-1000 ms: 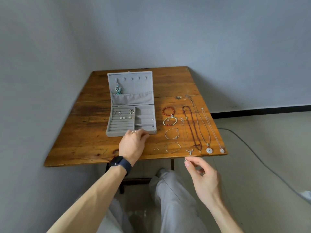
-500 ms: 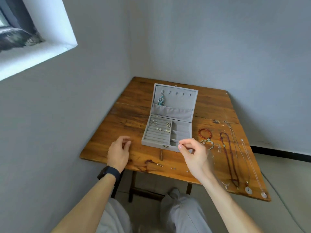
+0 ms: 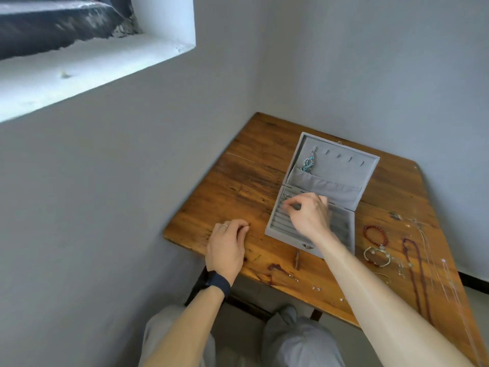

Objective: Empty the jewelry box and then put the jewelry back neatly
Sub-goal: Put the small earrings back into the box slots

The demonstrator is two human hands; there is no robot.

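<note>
The wooden table (image 3: 238, 186) fills the corner of the room, and the grey jewelry box (image 3: 344, 168) lies open near its middle, lid propped back toward the far edge, tray toward the near edge; the right hand (image 3: 308, 213) reaches over the tray's left half, at the far end of the ridged ring rolls, fingers drawn into a narrow downward pinch, though whether a small piece sits in that pinch I cannot tell; the left hand (image 3: 227, 242) rests on the wood near the table's left edge, beside the box and apart from it, fingers loosely curled and holding nothing; most of the jewelry lies out on the table's right side: the thin chains (image 3: 449, 274) and the dark bead necklace (image 3: 408, 240) run toward the near right corner, the red bracelet (image 3: 365, 231) and the pale bracelet (image 3: 365, 254) lie just right of the box, a teal ornament (image 3: 307, 165) hangs from a hook in the lid, and a few small earrings (image 3: 316, 288) lie scattered by the near edge; the step in hand looks like seating or lifting a small piece at the ring rolls, and it wants a light touch; the pinch should travel straight down into one slot, not drag across the ridges, so neighbouring pieces are not knocked loose; the idle hand would serve better steadying the box's left wall, since a light tray may slide; the chains are best left straight until their turn, as they likely tangle easily.
</note>
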